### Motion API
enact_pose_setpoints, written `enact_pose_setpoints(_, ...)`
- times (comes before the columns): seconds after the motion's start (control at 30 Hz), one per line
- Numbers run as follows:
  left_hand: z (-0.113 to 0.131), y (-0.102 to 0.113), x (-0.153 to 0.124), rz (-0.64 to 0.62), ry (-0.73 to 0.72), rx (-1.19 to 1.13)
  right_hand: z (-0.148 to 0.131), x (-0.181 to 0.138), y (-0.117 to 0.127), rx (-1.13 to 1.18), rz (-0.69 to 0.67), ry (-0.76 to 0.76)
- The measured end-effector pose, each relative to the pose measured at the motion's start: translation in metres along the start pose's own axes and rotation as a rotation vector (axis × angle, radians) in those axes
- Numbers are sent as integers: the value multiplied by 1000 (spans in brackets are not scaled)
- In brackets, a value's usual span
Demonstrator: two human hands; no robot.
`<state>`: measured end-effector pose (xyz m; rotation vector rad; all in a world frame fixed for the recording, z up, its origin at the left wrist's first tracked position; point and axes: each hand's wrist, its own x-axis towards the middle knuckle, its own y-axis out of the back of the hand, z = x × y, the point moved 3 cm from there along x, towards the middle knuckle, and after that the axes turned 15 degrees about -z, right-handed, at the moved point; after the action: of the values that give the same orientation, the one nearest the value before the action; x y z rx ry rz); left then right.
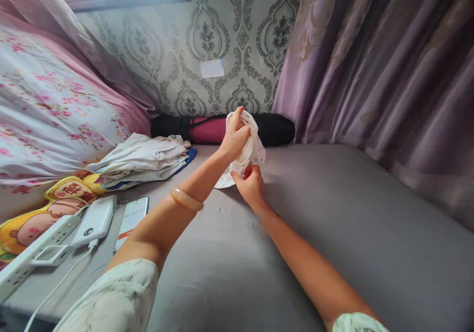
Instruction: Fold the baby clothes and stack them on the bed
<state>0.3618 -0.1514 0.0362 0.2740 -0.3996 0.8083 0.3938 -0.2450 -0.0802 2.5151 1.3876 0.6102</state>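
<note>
A small white cloth item with a sparse dark print [257, 147] is held up in front of me, above the bed. It is bunched and curved, with a folded edge, and I cannot tell whether it is a hat or a small garment. My left hand [236, 138] grips its upper edge, fingers closed round the fabric and thumb pointing up. Lower down, my right hand [252, 183] pinches the bottom edge between thumb and fingers. The fingertips of both hands are partly hidden by the cloth. A pale bangle [186, 200] circles my left forearm.
Grey sheet [314, 213] covers the bed. Folded clothes [144, 157] are piled at left, near a yellow cartoon pillow [33, 218]. A phone [131, 218], white power bank [95, 221] and power strip [37, 255] lie nearer. A black-and-maroon roll [207, 130] lies along the wall.
</note>
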Motion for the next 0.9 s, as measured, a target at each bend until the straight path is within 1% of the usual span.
enact_pose_setpoints(0.1,-1,16,-2,34,31,45,2,7,-4,38,-60,-40)
enact_pose_setpoints(0.17,2,33,-4,49,25,82,4,12,2,70,-101,-35)
enact_pose_setpoints(0.27,7,60,-14,69,6,128,5,18,25,142,-145,21)
enact_pose_setpoints(0.37,8,77,-30,71,37,133,-3,26,55,198,-181,115)
enact_pose_setpoints(0.43,6,80,-42,63,91,123,-14,31,74,166,-223,176)
enact_pose_setpoints(0.5,3,79,-54,63,149,128,-27,35,90,67,-233,217)
enact_pose_setpoints(0.6,-3,73,-66,44,233,192,-48,36,109,-120,-241,221)
enact_pose_setpoints(0.67,-8,69,-71,1,290,213,-63,34,116,-226,-278,208)
enact_pose_setpoints(0.77,-20,65,-77,-77,392,133,-81,28,122,-341,-364,220)
enact_pose_setpoints(0.83,-32,65,-80,-120,474,60,-87,25,124,-390,-425,220)
enact_pose_setpoints(0.9,-44,66,-84,-146,532,30,-87,22,126,-404,-450,192)
